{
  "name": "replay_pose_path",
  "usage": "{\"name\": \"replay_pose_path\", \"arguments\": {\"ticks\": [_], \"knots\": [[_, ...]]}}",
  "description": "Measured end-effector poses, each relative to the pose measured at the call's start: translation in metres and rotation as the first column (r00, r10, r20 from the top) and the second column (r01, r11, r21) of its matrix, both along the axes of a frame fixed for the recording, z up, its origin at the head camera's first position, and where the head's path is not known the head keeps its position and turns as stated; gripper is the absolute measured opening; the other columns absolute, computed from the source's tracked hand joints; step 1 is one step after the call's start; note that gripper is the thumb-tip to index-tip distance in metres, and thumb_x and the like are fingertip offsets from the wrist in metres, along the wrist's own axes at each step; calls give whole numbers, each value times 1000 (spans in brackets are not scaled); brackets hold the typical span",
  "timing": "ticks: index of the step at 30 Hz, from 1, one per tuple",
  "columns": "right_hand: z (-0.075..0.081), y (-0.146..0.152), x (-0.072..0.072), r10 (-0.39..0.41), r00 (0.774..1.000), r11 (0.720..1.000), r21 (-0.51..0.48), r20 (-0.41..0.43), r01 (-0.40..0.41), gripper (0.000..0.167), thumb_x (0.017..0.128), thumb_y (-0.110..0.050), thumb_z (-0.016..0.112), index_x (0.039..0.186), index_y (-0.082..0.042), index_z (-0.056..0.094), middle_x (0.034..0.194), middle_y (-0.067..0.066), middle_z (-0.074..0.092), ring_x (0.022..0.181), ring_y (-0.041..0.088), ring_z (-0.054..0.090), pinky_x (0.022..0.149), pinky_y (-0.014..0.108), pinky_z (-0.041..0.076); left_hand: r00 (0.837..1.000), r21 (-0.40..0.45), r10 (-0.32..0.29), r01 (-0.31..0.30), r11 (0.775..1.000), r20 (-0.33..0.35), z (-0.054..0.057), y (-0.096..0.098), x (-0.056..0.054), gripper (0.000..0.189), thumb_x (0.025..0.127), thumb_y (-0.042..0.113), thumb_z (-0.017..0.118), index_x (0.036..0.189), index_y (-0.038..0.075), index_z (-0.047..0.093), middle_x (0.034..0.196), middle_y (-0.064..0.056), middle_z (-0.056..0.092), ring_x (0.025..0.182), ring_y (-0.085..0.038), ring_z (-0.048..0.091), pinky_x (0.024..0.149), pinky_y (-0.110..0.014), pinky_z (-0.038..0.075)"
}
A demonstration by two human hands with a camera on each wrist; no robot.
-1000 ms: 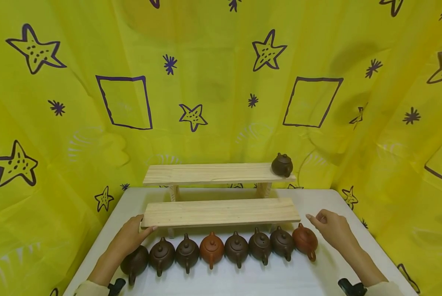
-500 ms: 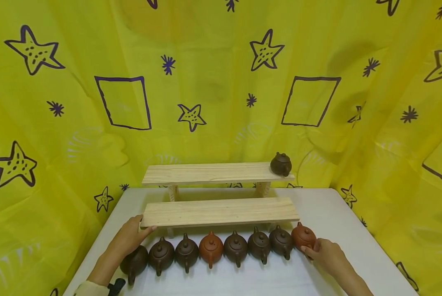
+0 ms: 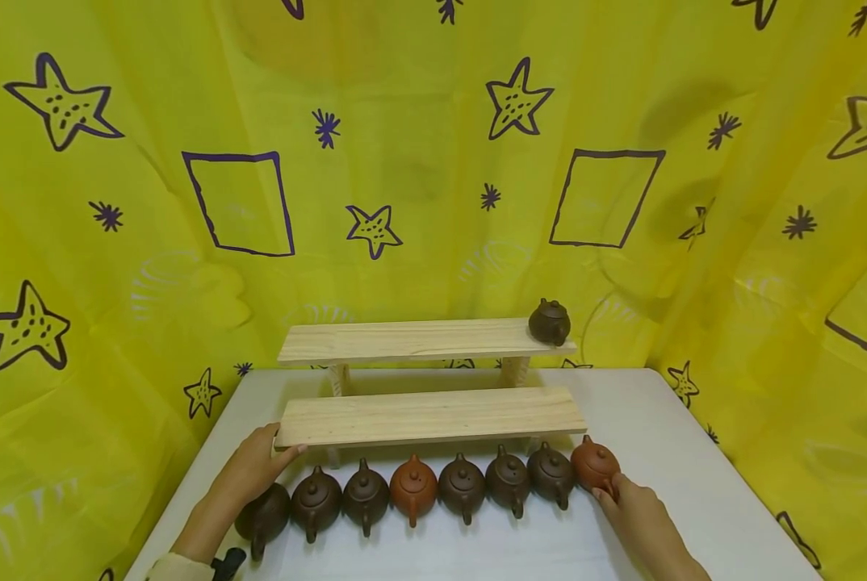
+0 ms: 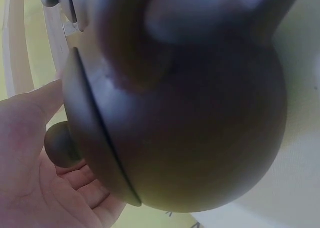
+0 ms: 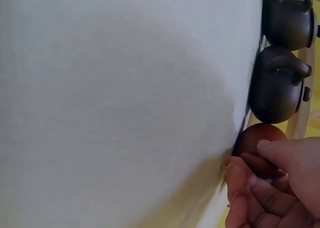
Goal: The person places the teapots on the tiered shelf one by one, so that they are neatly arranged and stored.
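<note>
In the head view, the right hand [image 3: 640, 508] pinches the handle of the red-brown, round clay teapot [image 3: 595, 466] at the right end of a row on the white desk [image 3: 535, 549]. The left hand [image 3: 255, 460] touches the left end of the lower pale wooden shelf [image 3: 433, 417]; whether its fingers curl round the board I cannot tell. On the upper pale wooden shelf [image 3: 404, 341] a dark brown clay teapot [image 3: 549, 323] stands at the right end.

In the left wrist view, the dark, round-bodied teapot [image 4: 200, 128] at the row's left end hides part of the left hand. It would be wise to give its lid knob [image 4: 62, 144] room, since the palm is just beside it.

In the right wrist view, thumb and forefinger close narrowly on the red-brown teapot's handle, with a dark teapot [image 5: 277, 95] just beside that pot. Gripping well likely means a firm pinch, the body level so the lid should not slide, and no sideways push against the neighbour
</note>
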State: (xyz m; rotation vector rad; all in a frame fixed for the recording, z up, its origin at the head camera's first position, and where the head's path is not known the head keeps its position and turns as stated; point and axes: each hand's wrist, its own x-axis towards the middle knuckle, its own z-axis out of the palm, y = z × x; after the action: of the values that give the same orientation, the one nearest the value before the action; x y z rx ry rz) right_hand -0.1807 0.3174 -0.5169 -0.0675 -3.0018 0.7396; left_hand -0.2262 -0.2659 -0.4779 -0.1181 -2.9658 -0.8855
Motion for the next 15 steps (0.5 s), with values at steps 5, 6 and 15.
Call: {"name": "replay_pose_path", "arguments": {"ticks": [5, 6, 15], "knots": [[-1, -1, 1, 11, 1000, 1000, 21, -26, -10, 27, 103, -19, 68, 83, -9, 52, 64, 1, 42, 61, 19, 46, 56, 33, 37, 1000, 11, -2, 2, 1000, -3, 0, 0, 1, 77, 102, 39, 70, 143, -21, 46, 139, -42, 55, 133, -58, 52, 109, -68, 44], [-1, -1, 2, 12, 999, 1000, 22, -29, -11, 27, 103, -19, 68, 83, -9, 52, 64, 0, 42, 61, 19, 46, 56, 33, 37, 1000, 11, -3, 3, 1000, -3, 0, -1, 1, 77, 102, 39, 70, 143, -21, 46, 139, -42, 55, 132, -58, 52, 109, -68, 44], [1, 0, 4, 8, 1000, 1000, 2, -15, -8, 27, 103, -18, 67, 83, -9, 52, 65, 0, 41, 62, 17, 46, 56, 31, 36, 1000, 2, -4, 4, 1000, 2, 1, 0, 1, 78, 103, 40, 69, 144, -22, 45, 141, -43, 54, 134, -59, 51, 110, -68, 43]]}}
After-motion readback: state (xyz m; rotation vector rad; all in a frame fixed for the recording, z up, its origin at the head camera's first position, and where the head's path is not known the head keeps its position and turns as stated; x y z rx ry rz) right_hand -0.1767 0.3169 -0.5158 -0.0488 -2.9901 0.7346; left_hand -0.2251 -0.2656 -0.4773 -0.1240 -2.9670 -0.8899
